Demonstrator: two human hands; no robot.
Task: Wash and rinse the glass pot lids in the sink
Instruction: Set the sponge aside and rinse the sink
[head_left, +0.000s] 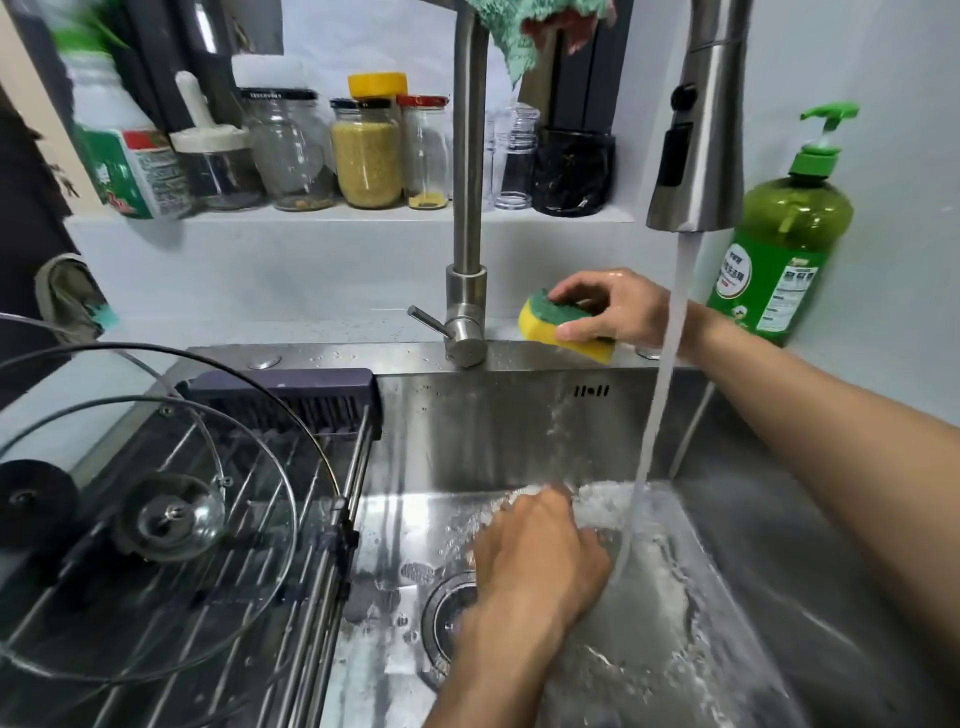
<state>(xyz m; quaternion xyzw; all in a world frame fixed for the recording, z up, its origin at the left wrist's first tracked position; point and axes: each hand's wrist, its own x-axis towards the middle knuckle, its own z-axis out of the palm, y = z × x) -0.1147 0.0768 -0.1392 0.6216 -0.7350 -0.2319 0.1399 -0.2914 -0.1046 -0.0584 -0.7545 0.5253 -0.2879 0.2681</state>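
A soapy glass lid (660, 597) is tilted in the steel sink (493, 441), and tap water (660, 389) runs onto it. My left hand (540, 551) grips this lid from the left with curled fingers; the knob is hidden under the hand. My right hand (613, 306) holds a yellow and green sponge (540, 319) down on the back ledge of the sink, beside the tap. Two more glass lids lie on the drying rack (332, 519) at the left, one with a clear knob (171, 519) and one with a black knob (36, 501).
The tap column (467, 208) and its lever stand at the back centre, and the spray head (701, 145) hangs at the upper right. A green dish soap bottle (784, 249) is behind my right forearm. Jars (366, 150) line the shelf. The drain (441, 618) lies under my left wrist.
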